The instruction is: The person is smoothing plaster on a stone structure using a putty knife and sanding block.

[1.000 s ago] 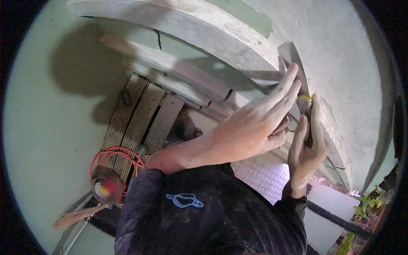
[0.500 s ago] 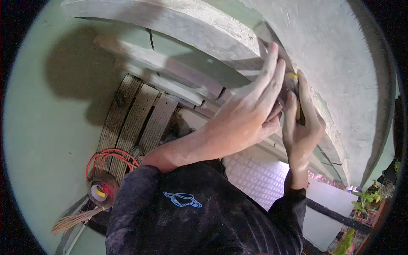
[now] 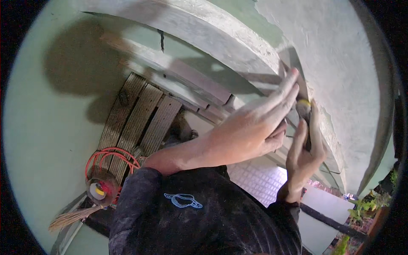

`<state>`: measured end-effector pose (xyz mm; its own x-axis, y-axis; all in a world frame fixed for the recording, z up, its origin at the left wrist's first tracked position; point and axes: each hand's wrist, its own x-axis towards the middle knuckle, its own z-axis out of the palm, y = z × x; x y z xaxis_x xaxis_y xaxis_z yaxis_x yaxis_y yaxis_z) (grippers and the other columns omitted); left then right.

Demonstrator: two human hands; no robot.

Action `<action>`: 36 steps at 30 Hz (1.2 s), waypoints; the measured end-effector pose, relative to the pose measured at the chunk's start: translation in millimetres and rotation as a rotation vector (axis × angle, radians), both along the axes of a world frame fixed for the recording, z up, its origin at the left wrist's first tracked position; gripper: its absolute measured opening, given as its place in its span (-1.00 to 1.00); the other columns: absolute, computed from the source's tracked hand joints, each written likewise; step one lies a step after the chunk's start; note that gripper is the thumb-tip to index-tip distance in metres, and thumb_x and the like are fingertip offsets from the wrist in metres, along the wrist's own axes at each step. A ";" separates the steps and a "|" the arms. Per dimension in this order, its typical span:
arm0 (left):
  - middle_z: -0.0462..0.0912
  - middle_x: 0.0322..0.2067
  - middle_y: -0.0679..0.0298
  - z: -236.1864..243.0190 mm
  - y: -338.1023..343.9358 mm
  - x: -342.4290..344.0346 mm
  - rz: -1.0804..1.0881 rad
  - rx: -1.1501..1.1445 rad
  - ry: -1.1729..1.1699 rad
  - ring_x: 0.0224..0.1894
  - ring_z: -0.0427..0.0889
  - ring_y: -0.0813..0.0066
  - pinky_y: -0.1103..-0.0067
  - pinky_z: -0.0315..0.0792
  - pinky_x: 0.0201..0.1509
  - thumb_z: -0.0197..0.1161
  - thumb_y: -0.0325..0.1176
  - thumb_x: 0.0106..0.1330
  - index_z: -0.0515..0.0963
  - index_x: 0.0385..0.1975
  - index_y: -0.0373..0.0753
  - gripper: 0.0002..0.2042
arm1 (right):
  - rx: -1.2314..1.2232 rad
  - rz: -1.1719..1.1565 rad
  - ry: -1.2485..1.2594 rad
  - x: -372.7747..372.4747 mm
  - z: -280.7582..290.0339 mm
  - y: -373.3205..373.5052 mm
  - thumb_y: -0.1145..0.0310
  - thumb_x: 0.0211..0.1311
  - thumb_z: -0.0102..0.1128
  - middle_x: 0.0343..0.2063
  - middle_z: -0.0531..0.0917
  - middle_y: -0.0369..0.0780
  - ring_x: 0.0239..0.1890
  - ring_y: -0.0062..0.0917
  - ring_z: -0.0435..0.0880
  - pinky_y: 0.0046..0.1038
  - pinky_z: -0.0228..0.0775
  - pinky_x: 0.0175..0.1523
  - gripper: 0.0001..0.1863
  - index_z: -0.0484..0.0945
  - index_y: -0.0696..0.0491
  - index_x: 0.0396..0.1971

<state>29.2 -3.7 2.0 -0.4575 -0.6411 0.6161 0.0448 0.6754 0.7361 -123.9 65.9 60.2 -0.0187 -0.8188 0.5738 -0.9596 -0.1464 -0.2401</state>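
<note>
My right hand [image 3: 307, 148] is closed around the dark handle of a putty knife [image 3: 292, 59] with a yellow collar. Its grey blade lies along the edge of a curved, plastered concrete ledge [image 3: 244, 32] at the upper right. Reaching across from the left, my left hand [image 3: 250, 127] rests two straight fingers against the blade. Its thumb and other fingers are bent together under the palm, and what they hold, if anything, is hidden. Pale dust coats the left hand.
Below the ledge are lower pale beams [image 3: 187, 80] and ribbed wooden planks [image 3: 123, 110]. At the lower left are a red cable coil [image 3: 111, 152], a round container [image 3: 97, 191] and a straw brush [image 3: 70, 217]. Plants [image 3: 367, 204] grow at the right, by a white panel [image 3: 325, 219].
Both hands and the putty knife have slid down and right along the ledge's edge, nearer to me. The whole view has shifted slightly.
</note>
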 end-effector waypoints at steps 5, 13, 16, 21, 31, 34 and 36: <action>-0.05 0.54 -0.20 -0.1 -7.9 -2.7 -0.008 -0.014 0.063 0.44 0.33 -0.14 0.29 0.46 0.34 0.34 -0.52 0.15 0.14 0.44 -0.51 -0.19 | 0.036 -0.031 -0.111 9.0 0.4 -3.7 0.59 0.40 0.15 -0.01 0.74 0.06 0.02 -0.48 0.76 -0.48 0.56 -0.02 -0.53 0.50 0.20 0.30; -0.13 0.51 -0.38 10.8 -8.0 3.9 0.008 -0.120 -0.049 0.31 0.49 -0.19 0.35 0.55 0.24 0.36 -0.44 0.20 0.09 0.39 -0.70 -0.18 | -0.015 -0.027 -0.097 3.0 -11.6 -4.0 0.56 0.38 0.19 -0.21 0.79 0.01 -0.35 -0.54 0.75 -0.49 0.53 -0.20 -0.52 0.51 0.18 0.30; -0.12 0.51 -0.36 7.4 -11.6 6.8 0.049 -0.059 -0.074 0.24 0.56 -0.10 0.38 0.57 0.19 0.39 -0.44 0.16 0.11 0.38 -0.70 -0.16 | 0.046 -0.044 -0.168 17.0 -10.5 -11.0 0.58 0.36 0.20 -0.15 0.78 0.03 -0.34 -0.50 0.78 -0.47 0.57 -0.18 -0.51 0.52 0.19 0.29; -0.09 0.53 -0.26 2.1 -10.8 7.0 -0.024 -0.055 -0.022 0.28 0.48 -0.10 0.36 0.51 0.24 0.39 -0.45 0.15 0.11 0.44 -0.56 -0.15 | -0.024 -0.043 -0.185 14.0 -16.0 -4.6 0.64 0.37 0.15 -0.01 0.76 0.00 -0.29 -0.68 0.71 -0.58 0.51 -0.20 -0.52 0.49 0.27 0.29; -0.08 0.55 -0.21 0.1 -11.9 2.3 -0.049 -0.004 0.023 0.47 0.27 -0.17 0.28 0.42 0.37 0.41 -0.47 0.12 0.08 0.47 -0.51 -0.10 | -0.038 -0.044 -0.203 7.8 -21.0 -6.0 0.61 0.41 0.13 -0.17 0.79 -0.10 -0.41 -0.77 0.55 -0.64 0.41 -0.27 -0.52 0.48 0.24 0.31; -0.09 0.55 -0.21 0.2 -11.6 -0.2 -0.002 -0.020 0.019 0.47 0.26 -0.17 0.29 0.42 0.38 0.42 -0.47 0.10 0.08 0.47 -0.52 -0.09 | 0.057 -0.094 -0.247 12.4 -16.8 -4.8 0.60 0.42 0.12 -0.08 0.79 -0.05 -0.36 -0.78 0.61 -0.65 0.46 -0.23 -0.52 0.46 0.26 0.32; -0.08 0.55 -0.20 2.0 -1.0 -2.8 0.016 -0.021 0.035 0.48 0.25 -0.15 0.30 0.40 0.40 0.43 -0.48 0.09 0.09 0.47 -0.52 -0.09 | -0.057 0.029 -0.179 6.8 -21.5 -3.7 0.59 0.41 0.12 -0.04 0.77 -0.02 -0.30 -0.73 0.68 -0.63 0.50 -0.19 -0.51 0.46 0.24 0.33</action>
<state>26.5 -4.7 4.1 -0.4251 -0.6349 0.6452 0.0596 0.6916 0.7198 -117.1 62.2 38.8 -0.1013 -0.7866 0.6091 -0.8974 -0.1921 -0.3973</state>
